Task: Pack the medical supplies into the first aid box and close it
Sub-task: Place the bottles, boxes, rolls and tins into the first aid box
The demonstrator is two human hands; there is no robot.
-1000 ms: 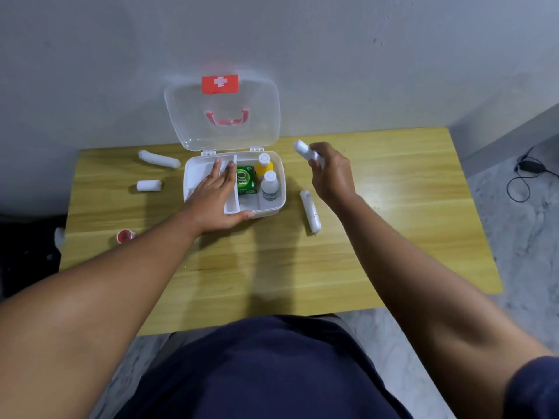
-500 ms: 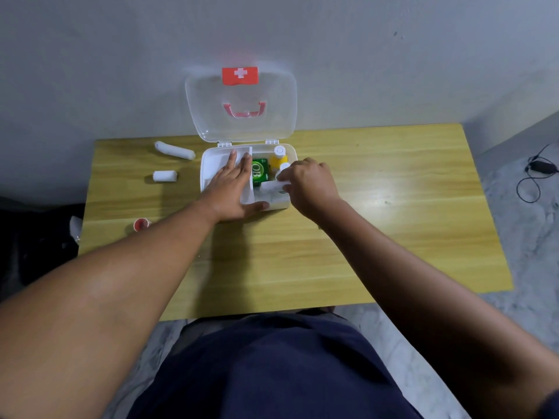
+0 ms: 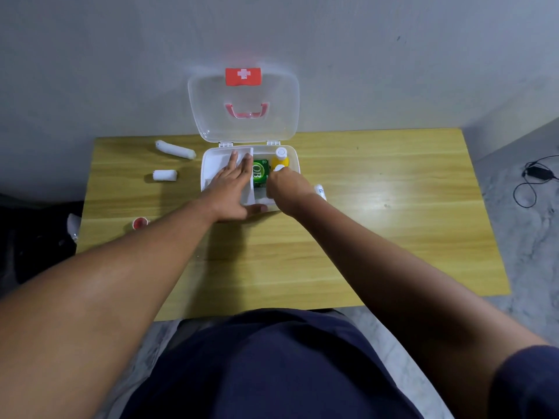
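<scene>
The left hand point(image 3: 231, 186) lies flat, fingers spread, covering the first aid box point(image 3: 295, 158) tray; the right hand point(image 3: 284, 189) curls inside, its grip hidden.

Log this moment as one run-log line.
box: lid open | left hand: flat inside box | right hand: in right compartment, grip hidden | two gauze rolls outside

Both hands point(image 3: 257, 189) inside open first aid box point(image 3: 208, 164).
</scene>
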